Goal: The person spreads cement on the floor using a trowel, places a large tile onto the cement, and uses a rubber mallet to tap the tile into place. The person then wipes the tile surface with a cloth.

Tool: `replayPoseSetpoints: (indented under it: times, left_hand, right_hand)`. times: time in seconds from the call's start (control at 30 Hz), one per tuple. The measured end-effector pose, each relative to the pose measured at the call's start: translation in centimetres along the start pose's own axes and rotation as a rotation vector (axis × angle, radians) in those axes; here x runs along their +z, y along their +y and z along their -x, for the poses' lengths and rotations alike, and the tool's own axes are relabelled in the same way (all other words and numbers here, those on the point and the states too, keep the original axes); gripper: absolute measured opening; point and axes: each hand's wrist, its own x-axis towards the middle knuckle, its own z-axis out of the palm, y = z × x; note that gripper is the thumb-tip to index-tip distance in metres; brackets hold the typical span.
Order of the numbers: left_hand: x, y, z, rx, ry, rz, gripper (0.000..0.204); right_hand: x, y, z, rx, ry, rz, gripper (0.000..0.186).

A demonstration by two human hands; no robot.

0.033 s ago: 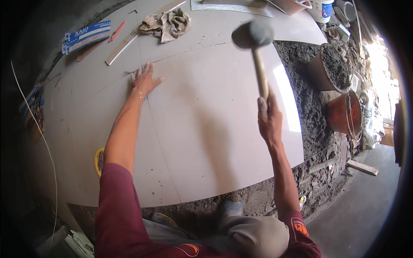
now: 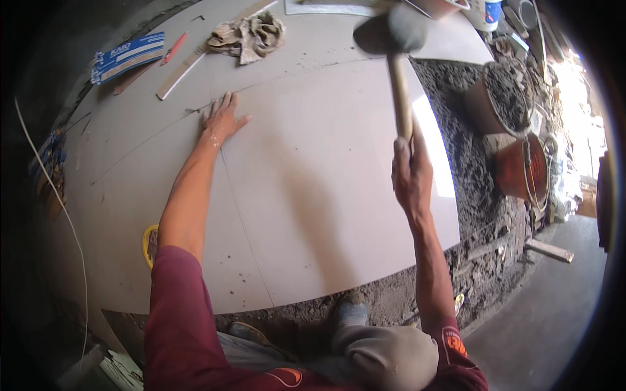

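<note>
My right hand (image 2: 413, 171) is wrapped round the wooden handle of a rubber mallet (image 2: 391, 31), held up above a large pale floor tile (image 2: 365, 215). The mallet's dark head points away from me, and its shadow falls across the tile. My left hand (image 2: 223, 118) lies flat with fingers spread, palm down over the joint where several tiles meet. Thin joint lines run from there toward me and off to both sides.
Beyond my left hand lie a crumpled rag (image 2: 248, 36), a wooden strip (image 2: 189, 70), a red cutter (image 2: 174, 47) and blue packaging (image 2: 130, 57). Wet mortar (image 2: 466, 130), a mortar-filled bucket (image 2: 482, 101) and an orange bucket (image 2: 515, 171) are on the right. A yellow ring-shaped thing (image 2: 147, 244) sits by my left arm.
The mallet has risen slightly and looks a little larger. My left hand stays in the same place on the tiles.
</note>
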Motion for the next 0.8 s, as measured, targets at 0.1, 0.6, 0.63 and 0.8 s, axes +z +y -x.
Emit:
replayPoseSetpoints:
  times: [0.1, 0.6, 0.63, 0.8]
  left_hand:
    - [-0.6, 6.3, -2.5, 0.111, -0.032, 0.001, 0.106]
    - [-0.7, 11.9, -6.9, 0.104, -0.053, 0.001, 0.111]
    - [-1.0, 12.0, -6.9, 0.095, -0.067, -0.007, 0.112]
    - [-1.3, 12.2, -6.1, 0.084, -0.068, -0.025, 0.115]
  right_hand:
    - [-2.3, -3.5, -1.4, 0.0, 0.07, -0.193, 0.056]
    - [-0.2, 2.0, -0.8, 0.071, -0.151, -0.033, 0.069]
    - [-0.1, 1.8, -0.6, 0.003, -0.109, -0.064, 0.069]
    - [0.9, 2.8, 0.7, 0.128, -0.233, 0.152, 0.072]
